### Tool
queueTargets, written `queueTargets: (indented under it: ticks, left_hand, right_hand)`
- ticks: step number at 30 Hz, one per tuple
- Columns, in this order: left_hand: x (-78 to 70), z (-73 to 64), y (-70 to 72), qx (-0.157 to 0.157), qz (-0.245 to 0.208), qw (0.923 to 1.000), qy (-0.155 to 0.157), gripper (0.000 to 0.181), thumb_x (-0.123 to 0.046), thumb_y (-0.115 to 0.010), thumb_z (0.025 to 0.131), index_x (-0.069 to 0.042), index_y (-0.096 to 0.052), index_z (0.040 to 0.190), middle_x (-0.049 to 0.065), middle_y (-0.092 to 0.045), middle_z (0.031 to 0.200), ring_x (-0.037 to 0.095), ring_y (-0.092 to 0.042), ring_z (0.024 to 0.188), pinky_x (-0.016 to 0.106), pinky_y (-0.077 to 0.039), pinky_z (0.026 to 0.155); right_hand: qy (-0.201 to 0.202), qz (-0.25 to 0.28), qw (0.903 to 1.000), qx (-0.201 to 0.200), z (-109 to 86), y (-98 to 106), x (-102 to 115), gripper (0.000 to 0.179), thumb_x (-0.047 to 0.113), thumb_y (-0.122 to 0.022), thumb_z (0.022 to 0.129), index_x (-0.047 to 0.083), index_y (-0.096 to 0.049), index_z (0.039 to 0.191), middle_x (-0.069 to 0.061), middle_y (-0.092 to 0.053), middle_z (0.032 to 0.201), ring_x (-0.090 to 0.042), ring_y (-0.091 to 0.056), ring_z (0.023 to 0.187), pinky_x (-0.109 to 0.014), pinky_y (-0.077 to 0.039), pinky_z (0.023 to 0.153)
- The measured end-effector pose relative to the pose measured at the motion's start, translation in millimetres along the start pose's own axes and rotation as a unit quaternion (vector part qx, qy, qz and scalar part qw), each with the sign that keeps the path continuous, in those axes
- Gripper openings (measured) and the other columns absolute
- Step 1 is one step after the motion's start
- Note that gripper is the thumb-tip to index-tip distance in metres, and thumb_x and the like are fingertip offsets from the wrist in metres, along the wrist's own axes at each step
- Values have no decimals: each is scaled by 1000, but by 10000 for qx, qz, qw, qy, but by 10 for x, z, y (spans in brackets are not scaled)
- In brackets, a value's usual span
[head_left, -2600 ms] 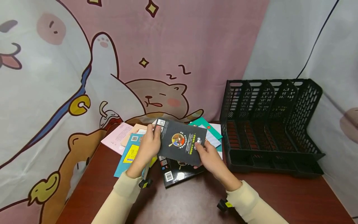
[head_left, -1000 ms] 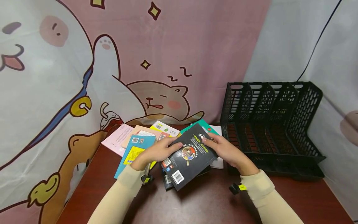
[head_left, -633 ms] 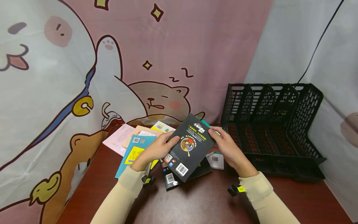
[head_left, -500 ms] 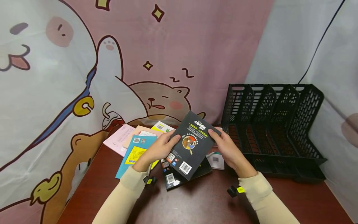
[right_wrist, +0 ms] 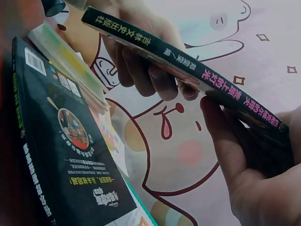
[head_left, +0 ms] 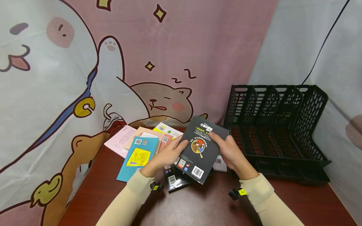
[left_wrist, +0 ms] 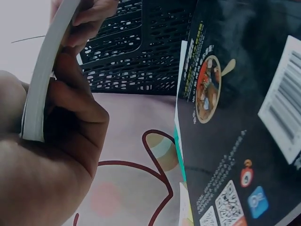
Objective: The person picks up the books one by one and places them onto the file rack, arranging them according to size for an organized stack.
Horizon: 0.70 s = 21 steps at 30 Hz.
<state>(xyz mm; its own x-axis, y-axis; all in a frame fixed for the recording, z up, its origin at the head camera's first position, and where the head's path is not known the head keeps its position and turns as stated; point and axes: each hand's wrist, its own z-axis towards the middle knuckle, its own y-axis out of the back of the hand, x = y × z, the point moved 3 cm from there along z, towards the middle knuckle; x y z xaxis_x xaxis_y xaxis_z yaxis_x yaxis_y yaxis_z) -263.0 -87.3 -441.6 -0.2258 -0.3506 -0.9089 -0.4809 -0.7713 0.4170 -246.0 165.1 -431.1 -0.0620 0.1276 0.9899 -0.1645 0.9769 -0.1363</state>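
A black paperback book (head_left: 199, 150) with a round picture and a barcode is held in the air between both hands. My left hand (head_left: 169, 153) grips its left edge, thumb on the cover and fingers beneath. On the opposite edge my right hand (head_left: 230, 153) holds it the same way. The right wrist view shows the held book's spine (right_wrist: 188, 70) with pink and yellow lettering. Below it on the table lies another black book (head_left: 181, 180), partly covered in the head view and plainer in the right wrist view.
Left of the hands lie a blue book (head_left: 138, 157), a pink book (head_left: 120, 139) and a peach book (head_left: 138, 133), overlapping. A yellow-and-white book (head_left: 167, 128) is behind. On the right stands a black slotted desk organizer (head_left: 278, 125) on the brown table (head_left: 183, 207), against a cartoon curtain (head_left: 209, 62).
The black book has been turned round between the hands and regripped, its barcode end now towards me. In the last half second it has shifted slightly right with the left hand.
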Motion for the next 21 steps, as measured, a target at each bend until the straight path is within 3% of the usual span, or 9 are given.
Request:
queueTargets:
  ticks: [5, 15, 21]
  left_hand:
    - [11, 2, -24, 77, -77, 9999, -10, 51, -53, -43, 119, -32, -47, 166, 6, -79, 112, 18, -79, 91, 36, -61, 91]
    - [22, 53, -111, 112, -300, 9995, 72, 42, -51, -49, 117, -26, -57, 150, 5, -79, 116, 18, -78, 97, 37, -61, 93]
    - [72, 99, -164, -11, -183, 9998, -4, 29, -35, -59, 116, -12, -60, 134, 16, -78, 114, 40, -80, 96, 52, -67, 88]
  right_hand:
    - [35, -126, 9997, -216, -22, 8, 11, 53, 32, -62, 115, 1, -53, 156, 6, -79, 110, -9, -81, 93, -30, -68, 80]
    - [369, -971, 9939, -383, -142, 87, 216, 51, 34, -61, 115, -5, -58, 148, 3, -81, 104, -11, -82, 88, -32, -68, 76]
    - [719, -1446, 9846, -663, -243, 256, 477, 54, 38, -62, 114, -7, -60, 144, 2, -82, 97, -13, -83, 80, -38, -68, 68]
